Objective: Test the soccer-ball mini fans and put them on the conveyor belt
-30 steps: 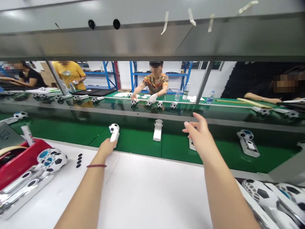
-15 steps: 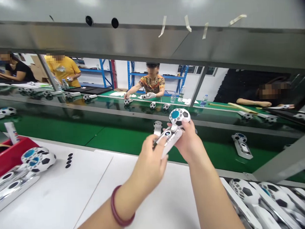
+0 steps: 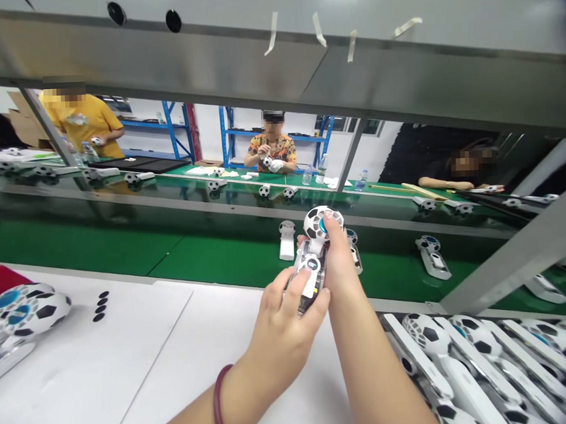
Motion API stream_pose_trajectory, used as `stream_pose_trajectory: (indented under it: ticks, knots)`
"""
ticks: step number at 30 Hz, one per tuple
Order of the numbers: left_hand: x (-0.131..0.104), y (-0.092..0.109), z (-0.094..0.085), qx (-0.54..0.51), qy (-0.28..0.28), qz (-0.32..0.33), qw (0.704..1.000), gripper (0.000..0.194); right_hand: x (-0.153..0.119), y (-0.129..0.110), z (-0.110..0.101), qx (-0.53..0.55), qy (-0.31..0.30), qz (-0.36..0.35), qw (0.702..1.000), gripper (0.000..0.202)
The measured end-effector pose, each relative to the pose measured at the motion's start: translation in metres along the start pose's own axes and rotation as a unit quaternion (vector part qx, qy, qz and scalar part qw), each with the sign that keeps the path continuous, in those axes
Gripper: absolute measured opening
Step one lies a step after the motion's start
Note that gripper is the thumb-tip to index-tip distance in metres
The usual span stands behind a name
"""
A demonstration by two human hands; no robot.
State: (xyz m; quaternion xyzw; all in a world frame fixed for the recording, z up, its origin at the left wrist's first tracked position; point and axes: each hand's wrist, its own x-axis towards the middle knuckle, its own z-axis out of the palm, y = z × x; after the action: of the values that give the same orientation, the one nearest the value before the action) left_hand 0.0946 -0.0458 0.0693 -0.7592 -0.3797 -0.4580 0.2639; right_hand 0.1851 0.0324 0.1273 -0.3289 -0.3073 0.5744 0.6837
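Note:
Both my hands hold one handheld fan (image 3: pixel 314 242) with a round head patterned like a black-and-white football and a blue disc in its middle. My right hand (image 3: pixel 340 259) grips the head from the right, its thumb on the blue disc. My left hand (image 3: pixel 286 317) has its fingers closed around the handle, with a fingertip near the small dark oval on the handle's face. Part of the handle is hidden by my fingers. Behind it, a white fan (image 3: pixel 287 239) lies on the green conveyor belt (image 3: pixel 210 251), and another fan (image 3: pixel 356 256) is partly covered by my right hand.
A tray of fans (image 3: pixel 473 354) stands at the right. More fans (image 3: pixel 29 310) lie on the white table (image 3: pixel 144 359) at the left beside several black oval stickers (image 3: pixel 100 307) and a red bin (image 3: pixel 0 274). Co-workers (image 3: pixel 271 147) sit across the belt, below a metal overhang (image 3: pixel 240 59).
The fan in my hands has turned more upright, and my right thumb has moved onto its blue disc. My view has shifted right. The co-worker opposite has raised a fan.

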Motion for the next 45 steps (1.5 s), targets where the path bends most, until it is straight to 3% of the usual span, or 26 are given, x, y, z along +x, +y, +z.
stream_pose_trajectory:
  ticks: [15,23,45]
  knots:
    - [0.003,-0.008,-0.001,-0.009,0.016,0.051,0.998,0.031,-0.007,-0.006,0.006,-0.043,-0.013,-0.045,0.998,0.050]
    - [0.003,-0.008,-0.001,-0.034,0.019,0.042,0.998,0.030,-0.007,-0.006,0.005,-0.030,-0.020,-0.054,0.998,0.049]
    - [0.014,0.004,-0.024,-0.037,-0.003,0.040,0.999,0.031,-0.024,-0.025,0.009,-0.017,-0.049,-0.047,0.998,0.052]
